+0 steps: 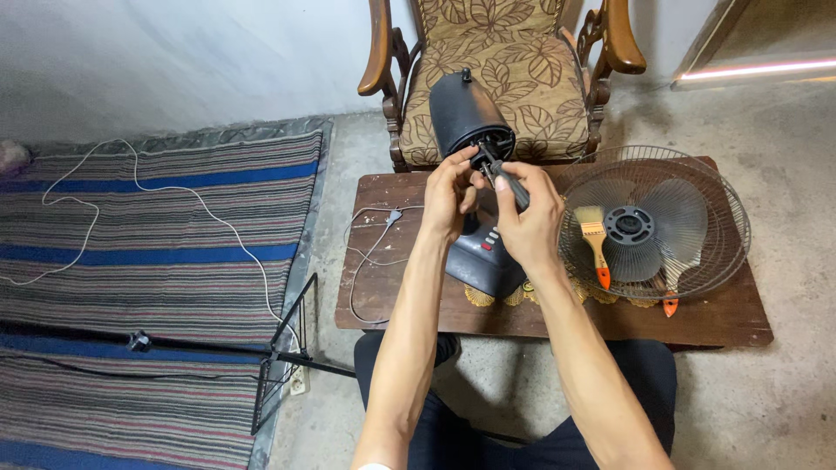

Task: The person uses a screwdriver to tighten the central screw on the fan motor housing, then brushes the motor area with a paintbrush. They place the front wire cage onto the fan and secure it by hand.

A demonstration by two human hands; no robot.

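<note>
A dark table fan body with its black motor housing (461, 113) stands on a low wooden table (731, 318), its guard and blades off. My left hand (448, 191) pinches at the front of the motor by the shaft. My right hand (531, 222) grips a dark-handled screwdriver (509, 184) whose tip points at the motor front. The fan's base (479, 258) with small buttons shows between my forearms.
A wire fan guard (710, 187) with the blade set (631, 226) lies on the table's right, with a paint brush (595, 244) and a second orange-tipped tool (670, 305). A leaf-patterned armchair (505, 61) stands behind. A white cord (370, 248), a striped rug (157, 226) and a black stand (279, 348) lie left.
</note>
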